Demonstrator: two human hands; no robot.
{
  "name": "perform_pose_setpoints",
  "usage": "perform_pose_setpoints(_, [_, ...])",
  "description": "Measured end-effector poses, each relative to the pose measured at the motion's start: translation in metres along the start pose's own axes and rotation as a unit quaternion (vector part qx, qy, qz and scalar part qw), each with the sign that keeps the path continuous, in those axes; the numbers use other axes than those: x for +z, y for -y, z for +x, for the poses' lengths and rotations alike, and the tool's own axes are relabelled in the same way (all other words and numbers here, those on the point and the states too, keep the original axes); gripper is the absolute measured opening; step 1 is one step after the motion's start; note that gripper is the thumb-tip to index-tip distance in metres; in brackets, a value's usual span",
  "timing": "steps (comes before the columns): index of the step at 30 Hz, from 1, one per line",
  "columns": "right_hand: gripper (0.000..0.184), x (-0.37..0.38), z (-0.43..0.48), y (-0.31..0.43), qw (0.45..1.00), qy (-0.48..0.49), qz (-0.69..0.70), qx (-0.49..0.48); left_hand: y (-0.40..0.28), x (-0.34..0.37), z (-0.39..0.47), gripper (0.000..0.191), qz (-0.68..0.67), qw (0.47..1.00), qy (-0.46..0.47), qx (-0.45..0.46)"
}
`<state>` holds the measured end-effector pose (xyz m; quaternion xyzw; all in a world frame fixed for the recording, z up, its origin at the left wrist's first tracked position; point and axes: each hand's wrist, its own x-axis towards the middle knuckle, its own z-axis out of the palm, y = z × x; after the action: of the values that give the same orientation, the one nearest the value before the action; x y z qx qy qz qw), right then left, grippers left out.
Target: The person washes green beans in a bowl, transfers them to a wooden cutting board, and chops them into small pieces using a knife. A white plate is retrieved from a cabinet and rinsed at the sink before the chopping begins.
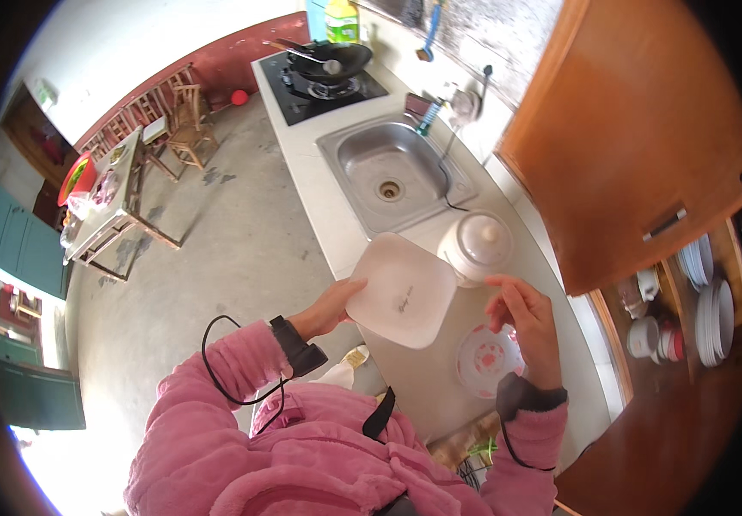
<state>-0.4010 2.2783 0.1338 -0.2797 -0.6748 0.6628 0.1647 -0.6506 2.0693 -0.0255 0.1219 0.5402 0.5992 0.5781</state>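
Note:
My left hand (327,308) grips the left edge of a white square plate with rounded corners (384,290). The plate is tilted over the counter's front edge and bears small dark writing in its middle. My right hand (529,326) holds nothing; it hovers apart from the plate with its fingers partly bent. Below that hand, a round plate with a pink floral pattern (484,358) lies on the counter, partly covered by the hand. Just beyond the square plate stands a white lidded pot (480,242).
A stainless steel sink (371,184) is set into the pale counter (310,177). Farther off, a black wok (339,63) sits on a gas hob (281,90). An orange-brown cabinet door (629,142) stands open at right, beside shelves holding stacked plates (714,326). Green vegetable pieces (484,448) lie near my right sleeve.

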Motion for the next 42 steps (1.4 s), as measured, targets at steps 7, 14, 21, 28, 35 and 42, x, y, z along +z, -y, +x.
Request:
perform_pose_setpoints(7, [0.03, 0.079, 0.128, 0.02, 0.997, 0.014, 0.009, -0.078, -0.047, -0.089, 0.016, 0.05, -0.093, 0.99, -0.06, 0.081])
perform_pose_setpoints(14, [0.043, 0.106, 0.408, -0.01, 0.967, -0.199, -0.027, -0.158, -0.112, -0.201, 0.158, 0.049, -0.116, 0.992, -0.041, 0.035])
perform_pose_setpoints(21, [0.053, 0.07, 0.622, -0.028, 0.822, -0.401, -0.377, -0.145, -0.178, -0.252, 0.323, 0.047, -0.072, 0.997, 0.002, -0.014])
perform_pose_setpoints(28, [0.043, 0.048, 0.63, -0.032, 0.811, -0.384, -0.429, -0.099, -0.21, -0.233, 0.418, 0.047, -0.043, 0.996, 0.025, -0.077])
perform_pose_setpoints(35, [0.044, 0.042, 0.611, -0.038, 0.899, -0.33, -0.269, -0.102, -0.197, -0.236, 0.469, 0.049, -0.057, 0.987, 0.098, -0.112])
perform_pose_setpoints(42, [0.042, 0.082, 0.535, -0.168, 0.883, -0.372, -0.285, 0.006, -0.192, -0.234, 0.482, 0.048, -0.095, 0.976, 0.135, -0.141])
